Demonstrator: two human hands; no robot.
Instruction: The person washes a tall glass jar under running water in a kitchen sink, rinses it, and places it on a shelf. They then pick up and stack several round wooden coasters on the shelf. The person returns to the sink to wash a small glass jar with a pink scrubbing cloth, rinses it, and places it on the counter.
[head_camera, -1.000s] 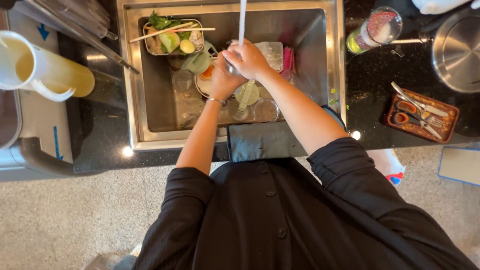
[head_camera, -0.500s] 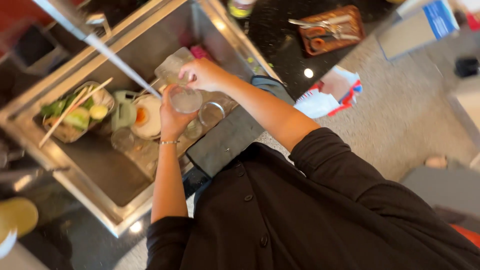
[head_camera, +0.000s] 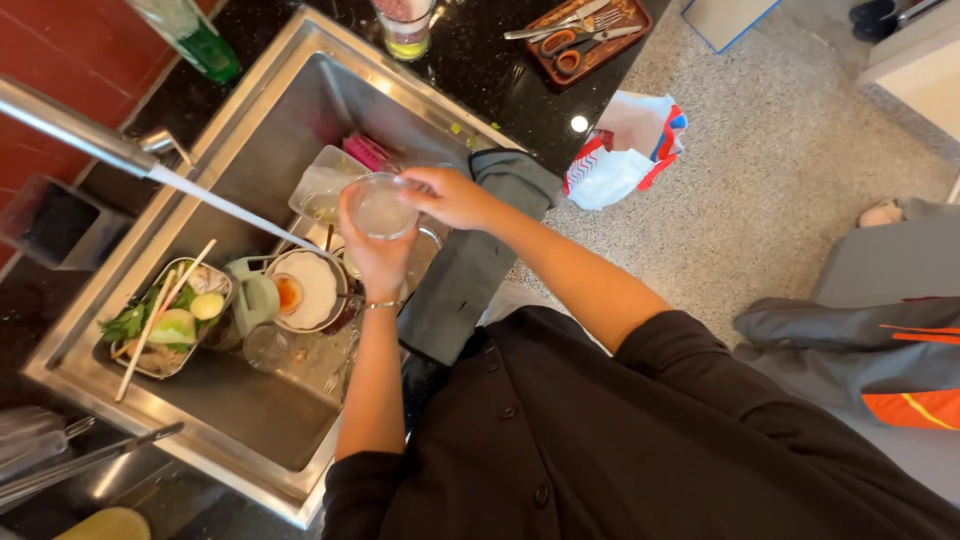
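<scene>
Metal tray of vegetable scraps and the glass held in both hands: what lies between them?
In the head view, between the metal tray and the glass sit a pale green cup and a white bowl.

I saw a black stone counter holding a steel sink, with a green bottle, a jar and a wooden tray of scissors and cutlery standing on it. A grey cloth hung over the counter's front edge. On the speckled floor lay a white, red and blue bag.
</scene>
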